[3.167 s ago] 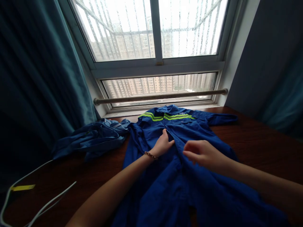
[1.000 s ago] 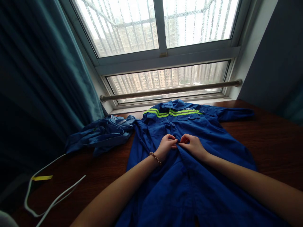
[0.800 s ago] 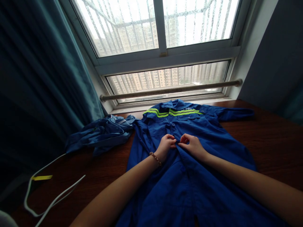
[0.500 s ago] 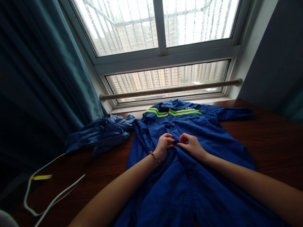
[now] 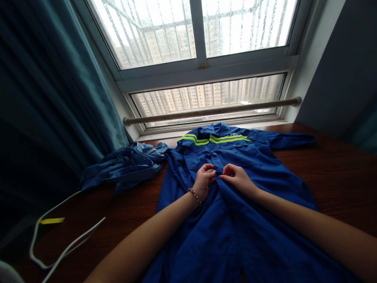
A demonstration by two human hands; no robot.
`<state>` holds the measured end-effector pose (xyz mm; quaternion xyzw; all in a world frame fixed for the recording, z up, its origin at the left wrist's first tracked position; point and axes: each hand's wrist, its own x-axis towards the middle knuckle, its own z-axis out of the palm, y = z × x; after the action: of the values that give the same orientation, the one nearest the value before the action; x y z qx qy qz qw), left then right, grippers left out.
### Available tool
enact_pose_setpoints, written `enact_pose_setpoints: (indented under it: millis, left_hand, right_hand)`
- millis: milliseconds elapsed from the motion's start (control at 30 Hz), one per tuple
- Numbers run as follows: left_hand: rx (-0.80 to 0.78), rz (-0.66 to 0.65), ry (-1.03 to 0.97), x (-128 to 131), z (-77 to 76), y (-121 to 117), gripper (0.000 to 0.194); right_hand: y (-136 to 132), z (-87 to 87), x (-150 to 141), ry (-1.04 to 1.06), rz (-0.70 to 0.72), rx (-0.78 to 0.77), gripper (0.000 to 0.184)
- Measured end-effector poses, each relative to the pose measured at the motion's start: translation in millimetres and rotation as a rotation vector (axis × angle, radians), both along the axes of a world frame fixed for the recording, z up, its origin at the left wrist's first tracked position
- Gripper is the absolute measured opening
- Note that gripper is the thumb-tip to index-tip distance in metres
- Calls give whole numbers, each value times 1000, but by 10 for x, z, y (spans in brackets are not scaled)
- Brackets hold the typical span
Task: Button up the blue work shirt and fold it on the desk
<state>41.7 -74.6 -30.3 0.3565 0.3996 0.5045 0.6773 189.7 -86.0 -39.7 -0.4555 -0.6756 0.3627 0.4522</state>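
A blue work jacket [image 5: 265,184] with yellow-green stripes across its chest lies front up, its collar toward the window. My left hand [image 5: 204,181], with a beaded bracelet at the wrist, pinches the front edge of the jacket about midway down. Close beside it on the right, my right hand [image 5: 238,179] grips the same front placket between thumb and fingertips. A button [image 5: 215,154] shows on the placket just above my hands. Whatever lies right between the fingertips is too small to make out.
Crumpled lighter blue clothing [image 5: 132,165] lies left of the jacket on the dark wooden surface [image 5: 338,177]. A white cable [image 5: 35,239] with a yellow tag [image 5: 52,221] curls at the lower left. A metal rail [image 5: 212,111] crosses the window behind; a teal curtain [image 5: 97,98] hangs at left.
Both hands stay at the same spot on the placket. The fingers have shifted only slightly, with the left hand a little higher; the jacket lies as before.
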Motion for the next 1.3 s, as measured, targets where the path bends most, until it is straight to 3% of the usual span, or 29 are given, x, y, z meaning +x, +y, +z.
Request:
enact_pose_setpoints:
  millis: [233,433,767,1033,1300]
  left_hand:
    - [68,-41,9,21,-14,-10,38]
    - [6,-52,103,27,11,9,33]
    - [59,-164,27,15,-49,41,56]
    - [99,-221,39,-4,-50,52,58]
    - [170,-239,174,1,-65,50,49]
  right_hand:
    - [34,-24,17,150,64,-144,32]
    - [41,-18,17,188,59,-189,28]
    - [40,0,13,295,58,-237,28]
    - [29,-7,-7,197,56,-194,36]
    - [97,33,31,127,39,-265,36]
